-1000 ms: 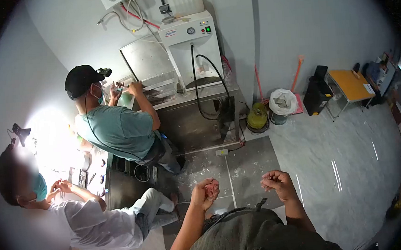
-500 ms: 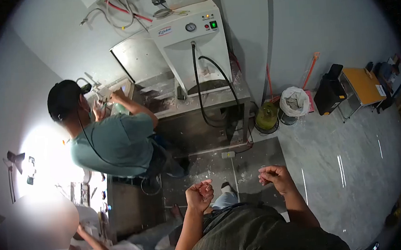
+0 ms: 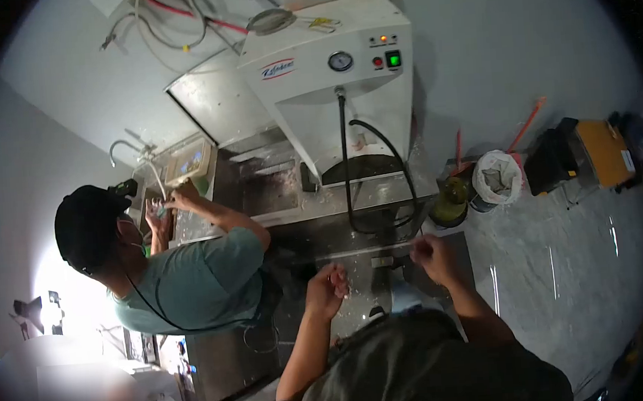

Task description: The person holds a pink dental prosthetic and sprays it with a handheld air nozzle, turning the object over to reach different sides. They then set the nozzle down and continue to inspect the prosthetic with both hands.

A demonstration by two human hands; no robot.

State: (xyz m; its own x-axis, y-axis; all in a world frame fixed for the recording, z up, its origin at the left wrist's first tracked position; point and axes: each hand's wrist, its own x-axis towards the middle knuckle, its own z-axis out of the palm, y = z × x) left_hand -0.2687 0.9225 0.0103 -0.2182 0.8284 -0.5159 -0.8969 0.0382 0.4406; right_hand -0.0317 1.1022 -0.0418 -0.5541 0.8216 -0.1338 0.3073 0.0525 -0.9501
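My left hand [image 3: 328, 291] is raised in front of my body with its fingers curled in. Whether anything lies inside it is hidden. Off to the right, my right hand [image 3: 433, 260] is also up, fingers bent together and somewhat blurred; I cannot make out anything in it. Neither hand touches the counter. Ahead of them stands a white machine [image 3: 284, 95] with a pressure gauge [image 3: 340, 61], a lit green switch [image 3: 394, 59] and a black hose [image 3: 344, 147].
At the left, a co-worker in a green shirt [image 3: 193, 280] works by a tap [image 3: 125, 145]. A sink [image 3: 262, 197] is set in the metal counter. Farther right are a lined waste bin [image 3: 497, 177], a black bin [image 3: 550, 166] and a yellow-topped table [image 3: 603, 152].
I have come closer to the counter and machine, which look larger. Both my hands stay curled and have risen slightly in view. The co-worker's hands remain near the tap.
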